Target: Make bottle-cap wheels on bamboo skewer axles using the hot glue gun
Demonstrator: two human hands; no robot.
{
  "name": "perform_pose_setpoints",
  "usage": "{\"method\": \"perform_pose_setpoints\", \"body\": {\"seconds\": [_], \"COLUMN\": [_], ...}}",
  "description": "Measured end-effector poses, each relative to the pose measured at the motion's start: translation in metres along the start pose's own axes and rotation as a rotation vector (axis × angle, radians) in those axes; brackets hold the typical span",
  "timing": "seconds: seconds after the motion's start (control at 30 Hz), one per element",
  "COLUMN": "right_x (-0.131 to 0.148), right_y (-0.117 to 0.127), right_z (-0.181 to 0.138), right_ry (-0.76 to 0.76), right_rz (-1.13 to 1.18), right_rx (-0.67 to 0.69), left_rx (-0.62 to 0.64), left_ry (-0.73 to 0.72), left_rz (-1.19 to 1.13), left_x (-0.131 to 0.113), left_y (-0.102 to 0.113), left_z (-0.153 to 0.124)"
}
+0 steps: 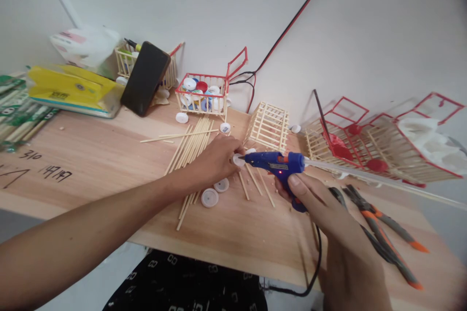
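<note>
My right hand (328,214) is wrapped round the handle of a blue hot glue gun (277,164), its nozzle pointing left. The nozzle tip touches a white bottle cap (238,159) that my left hand (215,158) pinches just above the wooden table (91,155). Two more white caps (215,192) lie on the table below my left hand. A bundle of thin wooden sticks (191,148) lies under and behind that hand. An unpainted stick cage (268,126) stands right behind the glue gun.
A red-rimmed stick basket (202,92) holds several bottle caps at the back. A black phone (146,77) leans on another basket. Larger red-trimmed stick carts (379,146) stand at the right. Orange-handled pliers (386,233) lie by my right wrist. Yellow and green packets (69,90) sit at the left.
</note>
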State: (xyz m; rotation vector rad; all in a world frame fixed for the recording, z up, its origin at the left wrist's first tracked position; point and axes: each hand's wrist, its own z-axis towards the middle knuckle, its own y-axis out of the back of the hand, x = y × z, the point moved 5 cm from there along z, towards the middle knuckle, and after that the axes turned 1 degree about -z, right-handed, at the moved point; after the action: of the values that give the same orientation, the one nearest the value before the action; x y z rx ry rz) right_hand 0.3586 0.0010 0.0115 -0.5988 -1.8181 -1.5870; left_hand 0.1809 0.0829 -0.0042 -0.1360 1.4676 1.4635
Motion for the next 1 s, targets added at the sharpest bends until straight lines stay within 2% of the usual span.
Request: {"method": "perform_pose_setpoints", "body": {"seconds": [0.3,0.7,1.0], "right_x": [0.0066,-0.0011,0.002], "right_y": [0.0042,0.0016,0.0016], "right_z": [-0.0002,0.0004,0.0011], "right_ry": [0.006,0.065,0.038], "right_rz": [0.054,-0.121,-0.045], "right_rx": [-0.018,-0.026,-0.019], "left_rx": [-0.002,0.012,-0.001], "left_ry": [-0.016,-0.028,-0.025], "left_rz": [0.036,-0.004,0.039], "left_x": [0.0024,-0.0019,0.0009], "left_y": [-0.0009,0.0,-0.0007], "left_z": [0.0005,0.0006,0.0004]}}
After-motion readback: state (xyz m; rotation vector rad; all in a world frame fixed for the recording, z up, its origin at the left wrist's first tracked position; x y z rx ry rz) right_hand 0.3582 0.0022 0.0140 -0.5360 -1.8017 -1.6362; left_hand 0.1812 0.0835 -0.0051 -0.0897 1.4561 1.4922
